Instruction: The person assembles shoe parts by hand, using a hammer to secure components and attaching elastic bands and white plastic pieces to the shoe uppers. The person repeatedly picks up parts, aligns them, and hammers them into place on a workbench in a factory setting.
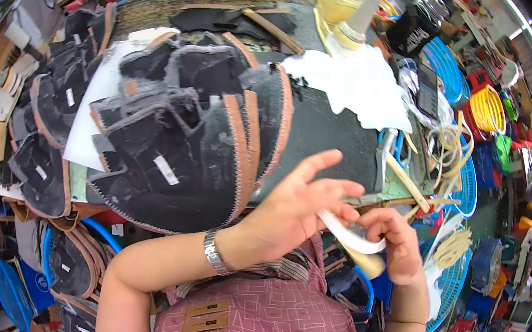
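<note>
The right hand curls thumb and forefinger onto the white strip, apparently pinching it; the left hand has fingers fanned, its hold on the strip unclear. The strip bows at four o'clock from centre: best kept untwisted, clear of the wooden-handled hammer at one o'clock and zigzag-stitched black panels at ten.

White strip curves between spread left hand and curled right hand; black pieces piled on surface.
</note>
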Demonstrator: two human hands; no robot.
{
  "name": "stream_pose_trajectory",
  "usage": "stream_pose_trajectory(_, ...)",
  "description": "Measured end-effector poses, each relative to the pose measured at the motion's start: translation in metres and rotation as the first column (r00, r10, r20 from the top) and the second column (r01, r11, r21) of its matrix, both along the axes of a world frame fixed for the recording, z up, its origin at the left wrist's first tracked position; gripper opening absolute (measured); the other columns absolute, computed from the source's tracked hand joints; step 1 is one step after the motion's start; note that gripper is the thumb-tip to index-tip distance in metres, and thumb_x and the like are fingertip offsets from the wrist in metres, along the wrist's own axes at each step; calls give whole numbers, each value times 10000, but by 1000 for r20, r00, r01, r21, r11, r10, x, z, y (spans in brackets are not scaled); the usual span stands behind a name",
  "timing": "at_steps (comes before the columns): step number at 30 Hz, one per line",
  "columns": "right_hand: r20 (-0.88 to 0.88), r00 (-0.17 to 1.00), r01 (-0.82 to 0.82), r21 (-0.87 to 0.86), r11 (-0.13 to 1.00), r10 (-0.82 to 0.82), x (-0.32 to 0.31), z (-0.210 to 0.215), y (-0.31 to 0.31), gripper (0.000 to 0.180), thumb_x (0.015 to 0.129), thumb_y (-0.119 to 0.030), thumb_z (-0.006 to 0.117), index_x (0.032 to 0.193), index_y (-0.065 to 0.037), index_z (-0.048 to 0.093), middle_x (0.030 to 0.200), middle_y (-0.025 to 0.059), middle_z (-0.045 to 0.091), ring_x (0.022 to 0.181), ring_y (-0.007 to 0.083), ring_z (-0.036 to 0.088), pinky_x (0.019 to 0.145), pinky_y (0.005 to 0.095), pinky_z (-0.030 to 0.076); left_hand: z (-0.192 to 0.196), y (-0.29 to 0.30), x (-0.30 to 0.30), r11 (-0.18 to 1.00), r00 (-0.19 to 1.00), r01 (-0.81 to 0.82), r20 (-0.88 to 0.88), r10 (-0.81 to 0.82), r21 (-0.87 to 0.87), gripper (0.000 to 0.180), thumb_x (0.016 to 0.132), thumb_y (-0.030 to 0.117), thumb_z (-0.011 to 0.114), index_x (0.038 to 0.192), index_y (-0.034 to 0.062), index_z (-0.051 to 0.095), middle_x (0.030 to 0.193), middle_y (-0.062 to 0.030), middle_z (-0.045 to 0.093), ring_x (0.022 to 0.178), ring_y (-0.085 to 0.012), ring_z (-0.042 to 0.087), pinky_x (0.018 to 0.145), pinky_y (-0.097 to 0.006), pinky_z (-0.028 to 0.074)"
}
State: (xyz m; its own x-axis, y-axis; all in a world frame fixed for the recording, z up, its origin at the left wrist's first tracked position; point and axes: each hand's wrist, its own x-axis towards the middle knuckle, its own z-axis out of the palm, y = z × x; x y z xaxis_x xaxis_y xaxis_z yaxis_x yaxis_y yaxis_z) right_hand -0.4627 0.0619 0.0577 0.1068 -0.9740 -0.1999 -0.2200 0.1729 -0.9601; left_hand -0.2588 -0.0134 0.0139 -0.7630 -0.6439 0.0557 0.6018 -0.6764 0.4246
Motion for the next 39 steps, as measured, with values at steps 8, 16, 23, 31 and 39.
stream_pose_trajectory(8, -631, 751, -318, -602, 732, -193, 23, 26, -48, 273, 659, -176, 778, 643, -79, 523, 564, 52, 480, 495, 223, 494, 452, 331, 343, -4, 11, 31, 976, 981, 193, 32, -191, -97, 533, 918, 308, 559, 1356, 80, 359, 1071, -157, 601, 831, -171, 625, 704, -279, 488)
stream_pose_trajectory(16, -236, 686, -726, -174, 665, 688, 55, 13, -74, 397, 828, -384, 653, 977, -17, 627, 761, 116, 635, 668, 275, 613, 667, 385, 471, 7, 18, 66, 570, 650, 224, 557, 517, -791, 180, 856, 221, 654, 798, 51, 635, 612, -63, 599, 512, -131, 569, 489, -273, 425)
stream_pose_trajectory(23, -284, 707, -628, 171, 760, 648, 65, 12, -65, 197, 844, -224, 660, 888, -33, 644, 693, 93, 629, 598, 197, 613, 550, 301, 459, -1, 15, 76, 526, 555, 214, 545, 629, -823, 246, 845, 272, 662, 738, 56, 610, 553, -62, 546, 447, -195, 510, 435, -307, 389)
stream_pose_trajectory(31, -154, 806, -588, -107, 802, 571, 64, -6, -70, 117, 823, -130, 674, 789, -26, 632, 598, 55, 622, 489, 135, 588, 449, 266, 416, -3, 23, 100, 762, 636, -30, 576, 514, -647, 131, 908, 135, 579, 837, 32, 620, 597, -31, 585, 491, -89, 535, 452, -247, 396)
stream_pose_trajectory(39, 156, 893, -391, -193, 900, 421, 72, -20, -66, 213, 791, -181, 712, 690, -34, 595, 524, 42, 554, 418, 137, 497, 407, 265, 348, 0, 28, 88, 647, 474, -503, 443, 761, -573, 154, 929, 114, 543, 821, 16, 590, 582, -7, 563, 488, -47, 504, 443, -211, 380)
